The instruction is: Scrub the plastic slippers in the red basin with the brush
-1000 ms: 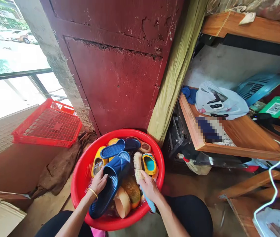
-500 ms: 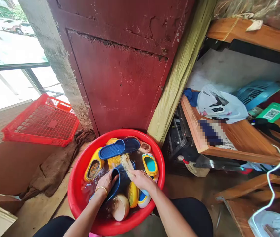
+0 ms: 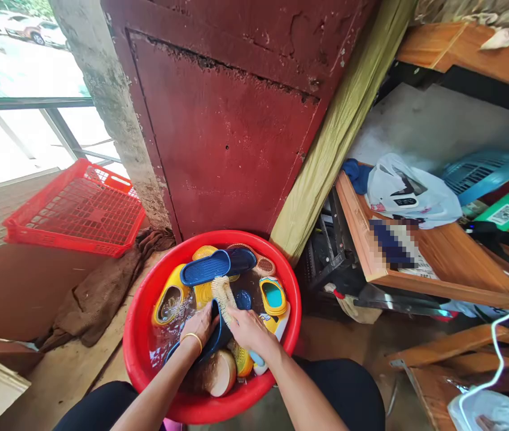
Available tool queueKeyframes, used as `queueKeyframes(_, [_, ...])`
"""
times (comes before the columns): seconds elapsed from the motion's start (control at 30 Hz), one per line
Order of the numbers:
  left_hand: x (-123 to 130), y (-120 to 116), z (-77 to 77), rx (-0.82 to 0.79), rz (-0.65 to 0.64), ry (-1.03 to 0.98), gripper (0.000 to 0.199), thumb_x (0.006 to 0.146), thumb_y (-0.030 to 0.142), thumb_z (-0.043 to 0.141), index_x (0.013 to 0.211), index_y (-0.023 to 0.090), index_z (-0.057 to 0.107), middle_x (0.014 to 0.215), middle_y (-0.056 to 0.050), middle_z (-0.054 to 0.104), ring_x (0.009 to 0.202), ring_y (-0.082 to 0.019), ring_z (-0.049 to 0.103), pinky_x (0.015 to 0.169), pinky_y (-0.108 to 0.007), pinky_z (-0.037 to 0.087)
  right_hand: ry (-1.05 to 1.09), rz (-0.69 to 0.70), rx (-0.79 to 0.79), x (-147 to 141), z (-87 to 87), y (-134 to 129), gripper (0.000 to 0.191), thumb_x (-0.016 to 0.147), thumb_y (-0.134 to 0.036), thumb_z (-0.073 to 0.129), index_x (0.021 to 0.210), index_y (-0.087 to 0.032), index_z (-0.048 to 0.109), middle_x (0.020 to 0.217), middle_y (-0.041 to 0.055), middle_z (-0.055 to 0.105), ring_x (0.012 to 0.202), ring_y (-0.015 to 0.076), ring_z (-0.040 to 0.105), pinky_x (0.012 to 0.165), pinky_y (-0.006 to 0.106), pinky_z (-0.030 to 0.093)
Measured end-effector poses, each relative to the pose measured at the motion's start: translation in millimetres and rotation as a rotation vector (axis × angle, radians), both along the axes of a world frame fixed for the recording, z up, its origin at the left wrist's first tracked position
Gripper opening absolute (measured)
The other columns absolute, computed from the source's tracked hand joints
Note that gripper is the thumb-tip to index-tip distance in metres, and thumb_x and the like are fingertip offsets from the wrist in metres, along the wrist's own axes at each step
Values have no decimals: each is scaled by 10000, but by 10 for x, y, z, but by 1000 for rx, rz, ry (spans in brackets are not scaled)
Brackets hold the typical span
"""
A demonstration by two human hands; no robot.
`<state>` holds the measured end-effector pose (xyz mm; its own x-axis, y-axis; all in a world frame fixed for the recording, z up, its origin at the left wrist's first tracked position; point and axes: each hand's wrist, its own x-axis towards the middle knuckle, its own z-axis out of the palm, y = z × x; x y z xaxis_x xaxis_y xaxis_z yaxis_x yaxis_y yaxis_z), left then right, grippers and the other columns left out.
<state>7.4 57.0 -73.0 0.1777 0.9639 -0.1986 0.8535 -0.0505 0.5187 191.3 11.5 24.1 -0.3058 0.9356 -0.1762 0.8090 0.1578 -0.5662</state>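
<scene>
A red basin [image 3: 134, 359] of murky water holds several slippers and clogs. My left hand [image 3: 199, 328], with a bangle at the wrist, grips a dark blue slipper [image 3: 219, 340] low in the basin. In my right hand [image 3: 249, 330] is a scrub brush [image 3: 222, 293] with pale bristles, held against the slipper's upper edge; its light blue handle end [image 3: 256, 358] shows below the palm. Another blue slipper [image 3: 207, 268] floats across the far side. Around them lie a yellow clog [image 3: 171, 299], a yellow clog with a turquoise inside [image 3: 274, 297] and a beige shoe [image 3: 222, 374].
A red plastic crate [image 3: 75, 209] stands at the left beside a brown cloth [image 3: 88, 311]. Behind the basin rises a dark red door [image 3: 222, 149]. On the right, wooden shelving [image 3: 451, 281] carries a white plastic bag [image 3: 411, 188], and a white cable [image 3: 496, 341] hangs down.
The brush and my right hand have shifted slightly left across the dark blue slipper. That slipper has turned more upright in my left hand. The view has tilted a little.
</scene>
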Motion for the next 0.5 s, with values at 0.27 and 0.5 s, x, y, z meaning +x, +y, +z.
queueKeyframes(0.27, [-103,34,-34,3,53,28,318,897,269,483,1205,196,519,1248,-183,688,1140,-282,679,938,-386,500,-88,67,-28,248,-14,-782,514,915,-233,441,1403,-318,578,1038,62,780,943,261,726,810,323,508])
queueKeyframes(0.5, [-30,-26,261,243,68,205,516,888,378,509,1332,114,505,1255,-236,646,1183,-359,608,992,-477,448,113,-57,-49,653,191,-911,430,933,-284,477,1322,-355,648,1188,17,747,1074,244,699,891,303,508])
